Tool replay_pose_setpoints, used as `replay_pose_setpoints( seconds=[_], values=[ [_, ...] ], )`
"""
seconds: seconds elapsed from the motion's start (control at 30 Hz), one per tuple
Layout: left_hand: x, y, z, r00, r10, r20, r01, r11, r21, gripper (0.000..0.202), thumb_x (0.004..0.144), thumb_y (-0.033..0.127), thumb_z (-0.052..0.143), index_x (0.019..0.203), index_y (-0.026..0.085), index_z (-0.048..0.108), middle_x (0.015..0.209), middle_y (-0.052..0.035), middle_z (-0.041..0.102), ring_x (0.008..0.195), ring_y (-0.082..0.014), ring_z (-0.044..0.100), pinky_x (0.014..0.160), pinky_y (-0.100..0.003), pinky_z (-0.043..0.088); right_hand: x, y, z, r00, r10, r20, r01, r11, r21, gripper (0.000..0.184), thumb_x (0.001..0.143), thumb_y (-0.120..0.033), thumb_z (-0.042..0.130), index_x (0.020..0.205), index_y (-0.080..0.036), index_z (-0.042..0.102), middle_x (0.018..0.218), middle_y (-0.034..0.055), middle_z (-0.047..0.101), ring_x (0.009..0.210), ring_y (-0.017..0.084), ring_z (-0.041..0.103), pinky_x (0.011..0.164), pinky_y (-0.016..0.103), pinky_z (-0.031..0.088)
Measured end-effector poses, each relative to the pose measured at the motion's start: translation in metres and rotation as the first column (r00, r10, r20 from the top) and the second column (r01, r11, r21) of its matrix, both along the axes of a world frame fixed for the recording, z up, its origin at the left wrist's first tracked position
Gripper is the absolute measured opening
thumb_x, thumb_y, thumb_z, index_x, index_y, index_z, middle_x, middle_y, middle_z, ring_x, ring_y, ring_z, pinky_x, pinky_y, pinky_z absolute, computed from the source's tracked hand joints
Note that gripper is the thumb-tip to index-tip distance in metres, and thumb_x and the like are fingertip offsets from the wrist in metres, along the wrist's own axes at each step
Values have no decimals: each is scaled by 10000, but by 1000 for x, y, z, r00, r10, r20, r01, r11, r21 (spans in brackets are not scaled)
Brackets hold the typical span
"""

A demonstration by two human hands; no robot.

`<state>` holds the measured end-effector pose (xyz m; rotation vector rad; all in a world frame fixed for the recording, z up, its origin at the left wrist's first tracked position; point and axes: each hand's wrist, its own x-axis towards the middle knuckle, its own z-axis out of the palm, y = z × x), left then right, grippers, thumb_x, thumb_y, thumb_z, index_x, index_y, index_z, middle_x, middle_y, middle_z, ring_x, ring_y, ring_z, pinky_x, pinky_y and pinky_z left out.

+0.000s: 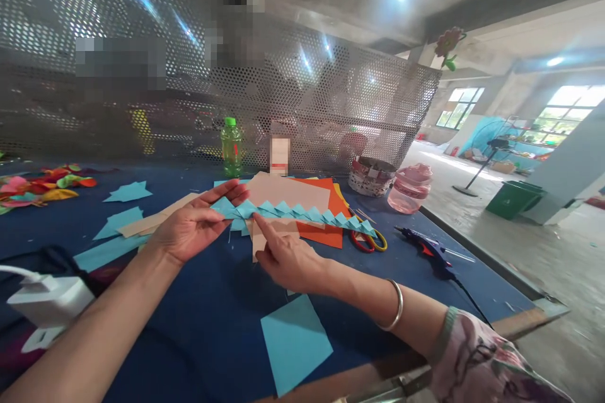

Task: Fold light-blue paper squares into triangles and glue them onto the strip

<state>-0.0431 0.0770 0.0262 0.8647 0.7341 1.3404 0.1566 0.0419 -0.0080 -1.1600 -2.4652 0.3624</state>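
Note:
A long strip of folded teal paper triangles stretches across the middle of the blue table. My left hand holds its left end, palm up, fingers curled round the first triangles. My right hand is closed with the forefinger stretched out, its tip pressing on the strip near the left end. Under the strip lie beige and orange sheets. A silver bangle circles my right wrist.
A teal paper square lies near the front edge. Scissors and a blue glue gun lie to the right. A green bottle, basket and pink jar stand before a perforated metal screen. Paper scraps lie left.

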Motion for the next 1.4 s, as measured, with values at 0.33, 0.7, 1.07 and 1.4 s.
replay_pose_setpoints(
  seconds=[0.33,0.7,1.07,1.4],
  values=[
    [2,1,4,997,55,48,-53,998,-35,505,595,-106,473,929,145,757,906,-55,797,980,-183,735,877,-251,604,18,-12,1,988,-148,-41,141,981,-132,897,925,-268,468,1554,-18,-120,880,96,750,762,238,677,646,333,468],
    [5,4,4,993,101,60,-98,994,-46,534,546,-137,473,903,126,771,874,-78,798,825,-172,765,699,-213,644,33,-16,4,987,-158,15,158,979,-125,896,913,-291,502,1570,-63,-63,968,105,763,823,262,703,677,347,483],
    [4,5,7,991,133,28,-132,990,-50,582,543,-171,420,893,131,774,837,-74,798,798,-157,768,613,-157,624,64,-11,4,943,-331,-17,319,919,-231,914,916,-279,509,1552,19,-75,907,99,751,811,235,680,647,300,436],
    [17,-9,24,973,216,-82,-225,964,-138,566,578,-158,409,845,185,772,789,-41,781,1113,-218,700,615,-154,640,66,-7,6,924,-382,-10,364,888,-280,889,916,-271,505,1550,50,-28,850,86,743,797,234,672,654,297,435]
  ],
)
